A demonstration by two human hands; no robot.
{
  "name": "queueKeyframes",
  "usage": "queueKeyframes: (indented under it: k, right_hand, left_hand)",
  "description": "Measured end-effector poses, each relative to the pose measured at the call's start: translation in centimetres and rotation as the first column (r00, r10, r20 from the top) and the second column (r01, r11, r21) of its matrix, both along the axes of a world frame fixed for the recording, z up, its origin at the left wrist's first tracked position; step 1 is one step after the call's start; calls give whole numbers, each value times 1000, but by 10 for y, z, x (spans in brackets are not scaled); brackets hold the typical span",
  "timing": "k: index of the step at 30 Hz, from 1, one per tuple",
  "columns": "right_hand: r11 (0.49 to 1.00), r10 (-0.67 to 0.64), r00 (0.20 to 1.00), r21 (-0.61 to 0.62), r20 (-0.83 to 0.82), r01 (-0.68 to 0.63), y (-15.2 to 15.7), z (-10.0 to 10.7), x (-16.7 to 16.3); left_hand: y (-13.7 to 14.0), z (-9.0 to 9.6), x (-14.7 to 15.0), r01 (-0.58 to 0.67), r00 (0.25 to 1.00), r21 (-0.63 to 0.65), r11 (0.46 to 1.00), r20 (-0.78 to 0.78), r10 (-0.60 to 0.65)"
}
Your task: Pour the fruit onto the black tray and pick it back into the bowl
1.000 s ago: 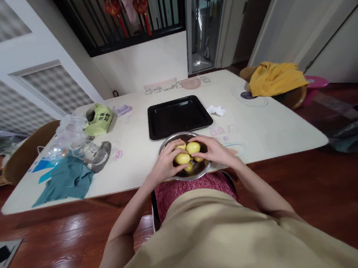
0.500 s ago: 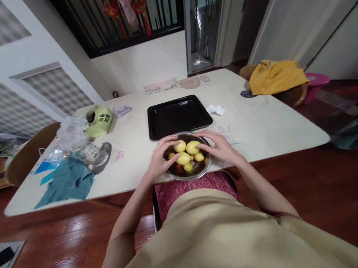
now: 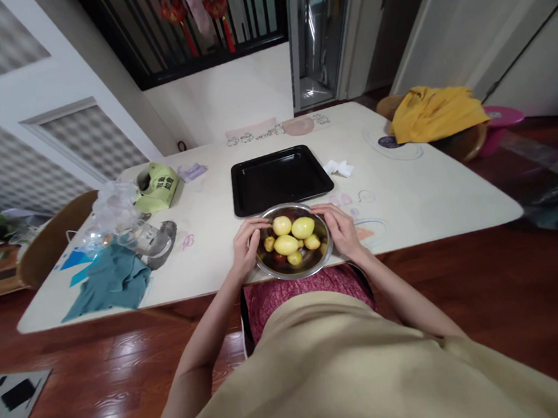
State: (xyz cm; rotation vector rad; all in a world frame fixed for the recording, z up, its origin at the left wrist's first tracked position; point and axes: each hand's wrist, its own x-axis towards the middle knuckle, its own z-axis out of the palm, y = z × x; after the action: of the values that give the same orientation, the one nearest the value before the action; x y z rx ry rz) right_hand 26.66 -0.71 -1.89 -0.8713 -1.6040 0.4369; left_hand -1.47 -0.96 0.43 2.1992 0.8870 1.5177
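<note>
A shiny metal bowl (image 3: 296, 273) stands at the near edge of the white table. In it lie several smooth yellow fruits (image 3: 287, 245), some oval and some smaller and rounder, with a dark red one low on the left; I cannot make out their kind. My left hand (image 3: 249, 244) holds the bowl's left rim, fingers bent over the edge. Around the right rim, my right hand (image 3: 339, 228) grips in the same way. Right behind the bowl a black baking tray (image 3: 280, 179) lies flat.
Left on the table (image 3: 214, 256) are a teal cloth (image 3: 109, 280), clear plastic packaging (image 3: 114, 209) and a green tissue pack (image 3: 158, 187). A crumpled white tissue (image 3: 338, 168) lies right of the tray. A yellow garment (image 3: 436, 114) hangs on a chair at the right.
Both hands have drawn apart from over the fruits to the bowl's sides. The thumbs no longer touch the fruits. Bowl and tray stand in about the same place.
</note>
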Motion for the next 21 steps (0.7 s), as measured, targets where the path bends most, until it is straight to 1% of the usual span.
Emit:
queueKeyframes:
  k: [8,14,21]
  right_hand:
    - [1000,-13,1000,12,-1,13,0,-1,-1]
    - [1000,-12,1000,1,6,12,0,1,0]
    - [1000,-11,1000,0,0,11,0,0,-1]
  left_hand:
    - [-1,-2,-2,-22,999,8,1000,-30,22]
    - [-4,1,-2,-5,999,5,1000,-32,5]
    - [-4,1,-2,-13,999,0,1000,-46,13]
